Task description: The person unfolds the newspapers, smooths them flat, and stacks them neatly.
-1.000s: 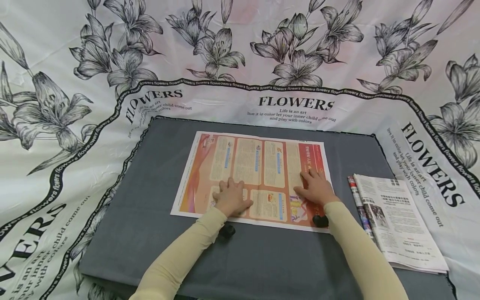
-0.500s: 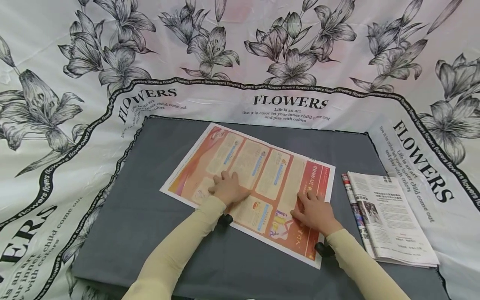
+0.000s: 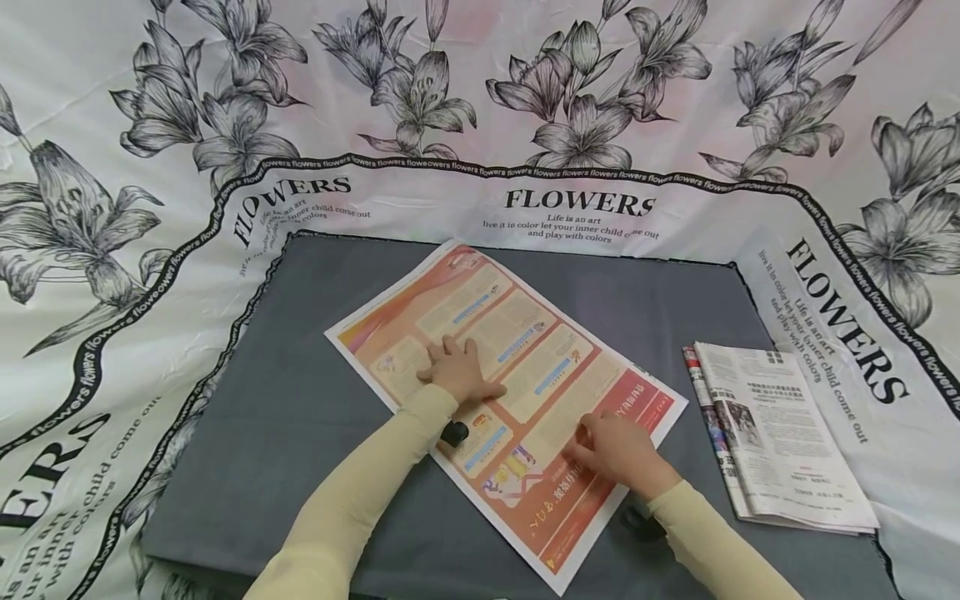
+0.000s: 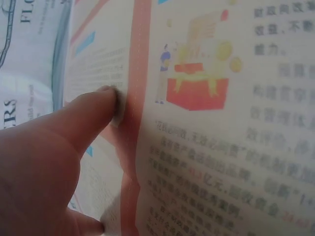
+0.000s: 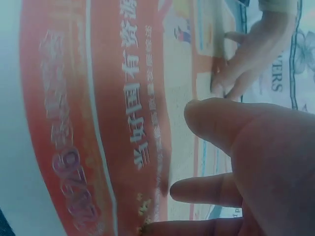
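An orange-red printed newspaper sheet [image 3: 540,400] lies flat and turned diagonally on the grey table [image 3: 247,433], one corner pointing towards the front. My left hand [image 3: 456,372] rests on its left half with the fingers spread; the left wrist view shows the thumb [image 4: 93,113] against the print. Over the red right part is my right hand [image 3: 618,450], fingers loosely bent. In the right wrist view, thumb [image 5: 211,118] and fingers are apart with nothing pinched; whether the fingertips touch the paper I cannot tell.
A folded stack of newspapers [image 3: 795,442] lies at the table's right side. White cloth [image 3: 420,200] printed with flowers and lettering surrounds the table at the back and sides. Small black devices [image 3: 454,432] sit at the wrists.
The newspaper sheet has turned clockwise from nearly square to diagonal, its right end swinging towards the front. My right hand moved nearer the front with it, its fingers now more bent; my left hand stays on the sheet.
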The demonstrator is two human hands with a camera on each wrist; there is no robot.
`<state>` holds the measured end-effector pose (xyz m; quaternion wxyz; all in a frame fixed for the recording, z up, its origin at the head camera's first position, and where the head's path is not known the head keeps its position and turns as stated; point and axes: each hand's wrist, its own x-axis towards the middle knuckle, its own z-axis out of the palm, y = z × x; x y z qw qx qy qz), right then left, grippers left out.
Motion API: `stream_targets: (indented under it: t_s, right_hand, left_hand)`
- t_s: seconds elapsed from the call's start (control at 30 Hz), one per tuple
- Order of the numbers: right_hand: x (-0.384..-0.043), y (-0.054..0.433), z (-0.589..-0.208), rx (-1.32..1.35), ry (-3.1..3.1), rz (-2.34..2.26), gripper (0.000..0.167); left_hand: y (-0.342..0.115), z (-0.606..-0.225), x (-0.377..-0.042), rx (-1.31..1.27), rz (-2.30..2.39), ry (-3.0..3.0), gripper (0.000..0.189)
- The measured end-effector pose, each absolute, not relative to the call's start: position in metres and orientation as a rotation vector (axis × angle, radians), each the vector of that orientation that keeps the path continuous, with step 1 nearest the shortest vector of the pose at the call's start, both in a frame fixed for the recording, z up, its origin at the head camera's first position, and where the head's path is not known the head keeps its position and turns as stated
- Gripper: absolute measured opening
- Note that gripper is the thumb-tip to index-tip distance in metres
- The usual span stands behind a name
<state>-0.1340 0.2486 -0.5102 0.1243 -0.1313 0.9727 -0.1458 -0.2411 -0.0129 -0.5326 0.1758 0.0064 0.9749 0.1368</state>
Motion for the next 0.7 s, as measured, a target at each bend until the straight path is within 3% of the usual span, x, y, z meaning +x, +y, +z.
stream_targets:
  t_s: [0.23,0.7]
  right_hand:
    - [-0.148,0.253,-0.504,-0.386,2.775,-0.497,0.035]
    - [-0.209,0.231,-0.522,-0.768,2.943,-0.418,0.069]
  left_hand:
    - [-0.015,-0.528,-0.238,0.02,0.37,2.766,0.117]
    - [-0.016,-0.525,-0.227,0.195,0.284,2.755,0.113]
